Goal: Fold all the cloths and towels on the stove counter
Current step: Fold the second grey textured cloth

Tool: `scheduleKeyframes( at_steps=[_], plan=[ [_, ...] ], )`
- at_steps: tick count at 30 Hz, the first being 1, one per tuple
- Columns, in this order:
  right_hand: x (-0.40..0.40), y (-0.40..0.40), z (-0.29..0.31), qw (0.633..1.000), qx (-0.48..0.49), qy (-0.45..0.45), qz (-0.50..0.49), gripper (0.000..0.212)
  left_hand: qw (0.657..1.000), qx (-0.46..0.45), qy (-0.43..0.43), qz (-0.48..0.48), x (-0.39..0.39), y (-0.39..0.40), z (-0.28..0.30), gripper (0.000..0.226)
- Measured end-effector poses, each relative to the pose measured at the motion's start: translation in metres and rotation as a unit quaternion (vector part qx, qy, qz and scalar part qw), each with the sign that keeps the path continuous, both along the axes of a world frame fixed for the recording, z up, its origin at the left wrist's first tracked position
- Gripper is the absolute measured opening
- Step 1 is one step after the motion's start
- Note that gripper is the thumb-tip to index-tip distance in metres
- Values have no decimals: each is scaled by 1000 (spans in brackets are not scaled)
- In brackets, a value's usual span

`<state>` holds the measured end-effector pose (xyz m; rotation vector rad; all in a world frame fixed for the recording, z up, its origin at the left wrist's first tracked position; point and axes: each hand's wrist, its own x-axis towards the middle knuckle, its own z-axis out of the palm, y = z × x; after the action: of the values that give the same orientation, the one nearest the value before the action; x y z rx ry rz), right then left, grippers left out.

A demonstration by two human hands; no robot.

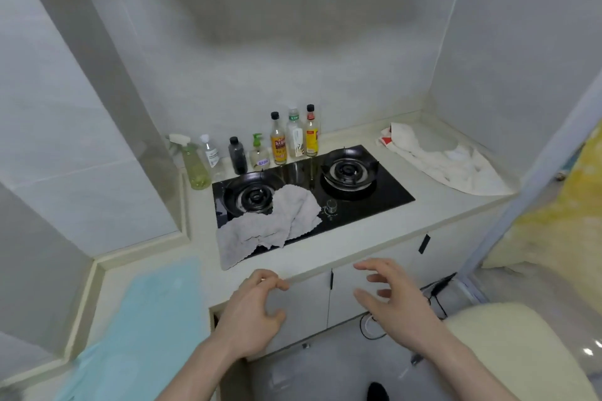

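1. Head view, only one camera here. Both hands are out in front of the desk (358, 247) edge, not touching any cloth. The left hand (250, 312) has its fingers loosely curled, tips near the front lip of the desk, and nothing in its grip. The right hand (391, 296) is spread wider, fingers relaxed and apart, hovering in front of the cabinet doors (303, 306), grip empty too.
2. The grey towel (277, 221) lies crumpled on the black stove (374, 198), draped over the near side of the left burner (250, 195), with its lower corner hanging off the glass onto the desk. Not folded.
3. The white cloth (446, 163) with a bit of red on it sits bunched up at the far right corner of the desk, well apart from the stove's right burner (348, 169).
4. A light blue cloth (153, 312) lies flat on the lower left stretch of desk.
5. A row of bottles (277, 140) stands along the wall behind the stove, with a spray bottle (192, 163) at the left end.
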<state>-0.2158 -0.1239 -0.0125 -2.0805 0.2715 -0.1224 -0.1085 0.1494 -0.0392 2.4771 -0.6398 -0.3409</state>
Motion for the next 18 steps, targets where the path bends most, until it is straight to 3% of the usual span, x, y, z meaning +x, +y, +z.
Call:
scheduleKeyframes(
  at_steps=[10,15,18],
  plan=[
    [118,-113,2,994,-7,34,104,31,987,22,105,120,82,-93,-48,35],
    [158,-138,-2,988,-3,52,144,32,972,37,161,168,122,-115,-63,55],
    [178,-147,-3,988,0,52,146,33,967,53,146,200,153,-113,-69,61]
  ],
)
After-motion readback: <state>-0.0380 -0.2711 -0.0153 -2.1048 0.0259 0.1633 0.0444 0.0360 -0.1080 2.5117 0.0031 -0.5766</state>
